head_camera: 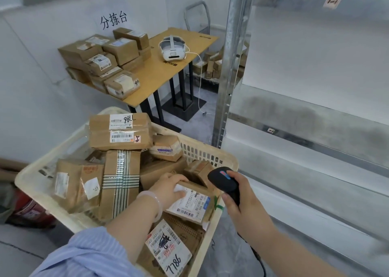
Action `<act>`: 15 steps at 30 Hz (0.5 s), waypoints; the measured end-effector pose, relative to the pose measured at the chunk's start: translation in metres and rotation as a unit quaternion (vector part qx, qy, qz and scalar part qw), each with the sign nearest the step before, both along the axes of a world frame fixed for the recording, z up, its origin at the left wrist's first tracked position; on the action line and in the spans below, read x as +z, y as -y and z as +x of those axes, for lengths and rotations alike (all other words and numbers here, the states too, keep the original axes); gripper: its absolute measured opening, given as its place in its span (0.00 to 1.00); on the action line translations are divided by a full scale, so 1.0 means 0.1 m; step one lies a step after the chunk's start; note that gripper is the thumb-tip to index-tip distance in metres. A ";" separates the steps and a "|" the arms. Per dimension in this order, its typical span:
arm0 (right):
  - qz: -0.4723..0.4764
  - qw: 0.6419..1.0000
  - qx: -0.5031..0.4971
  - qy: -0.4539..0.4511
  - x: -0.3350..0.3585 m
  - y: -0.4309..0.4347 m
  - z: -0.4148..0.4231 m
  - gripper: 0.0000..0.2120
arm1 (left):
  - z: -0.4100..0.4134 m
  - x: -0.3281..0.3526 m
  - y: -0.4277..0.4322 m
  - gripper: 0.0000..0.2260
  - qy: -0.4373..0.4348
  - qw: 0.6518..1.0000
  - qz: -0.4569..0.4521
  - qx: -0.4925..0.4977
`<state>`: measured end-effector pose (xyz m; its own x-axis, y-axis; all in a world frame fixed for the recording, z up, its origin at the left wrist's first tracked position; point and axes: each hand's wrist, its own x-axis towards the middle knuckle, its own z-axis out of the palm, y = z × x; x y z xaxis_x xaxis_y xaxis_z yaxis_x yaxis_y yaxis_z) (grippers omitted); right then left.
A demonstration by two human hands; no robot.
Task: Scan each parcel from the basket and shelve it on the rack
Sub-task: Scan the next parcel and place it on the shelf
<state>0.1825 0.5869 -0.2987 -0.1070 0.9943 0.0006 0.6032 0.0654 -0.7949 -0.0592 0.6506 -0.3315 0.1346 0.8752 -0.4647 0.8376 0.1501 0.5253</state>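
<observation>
- Since the scan depends on the scanner meeting the printed label, the relation that counts is this: the parcel (194, 202) lies at about 9 o'clock from the right grip (235, 194), just beside it, toward the near right side of the basket (52, 152).
- The right grip is wrapped round the handle of the black scanner (223, 181). The scanner's head sits at about 2 o'clock from the label (185, 205), near it but apart. Which way its window faces cannot be told.
- The left grip (171, 189) holds the parcel with fingers bent over its far left edge, so the label spreads away from that grip toward 4 o'clock, face up and tilted.
- The label's longer side seems to run from 10 to 4 o'clock, though the box looks close to square. Its barcode (185, 212) lies along the near edge, at about 7 o'clock from the scanner head.
- As a judgement, the left grip need only lift or tip the parcel, while the right must swing the scanner down toward 7 o'clock.
- The rack (305, 116) stands at about 3 o'clock of the basket, so shelving would carry the parcel rightward past the right grip.
- Other parcels (120, 182) crowd under and around it, and a lift may drag on them.
</observation>
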 end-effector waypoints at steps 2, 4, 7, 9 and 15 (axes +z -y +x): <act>0.007 1.000 0.002 -0.005 0.05 -0.04 -0.01 0.27 | -0.10 0.12 -0.02 0.16 0.020 0.999 0.013 0.028; 0.018 1.000 0.005 -0.007 0.10 -0.08 -0.04 0.26 | -0.17 0.22 -0.03 0.16 0.034 0.998 0.025 0.053; 0.041 0.999 0.015 -0.012 0.16 -0.14 -0.08 0.27 | -0.18 0.36 -0.04 0.16 0.125 0.984 0.018 0.126; 0.055 0.998 0.018 -0.022 0.20 -0.18 -0.08 0.27 | -0.14 0.47 -0.04 0.16 0.200 0.962 -0.003 0.188; 0.057 0.996 -0.016 -0.060 0.36 -0.29 0.00 0.26 | 0.11 0.76 -0.07 0.18 0.274 0.938 -0.005 0.212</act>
<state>0.1825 0.6156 -0.2632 -0.0676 0.9900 0.1242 0.5081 0.1413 -0.8496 -0.0479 0.6580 -0.2557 -0.0035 0.8998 -0.4363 0.3051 0.4165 0.8564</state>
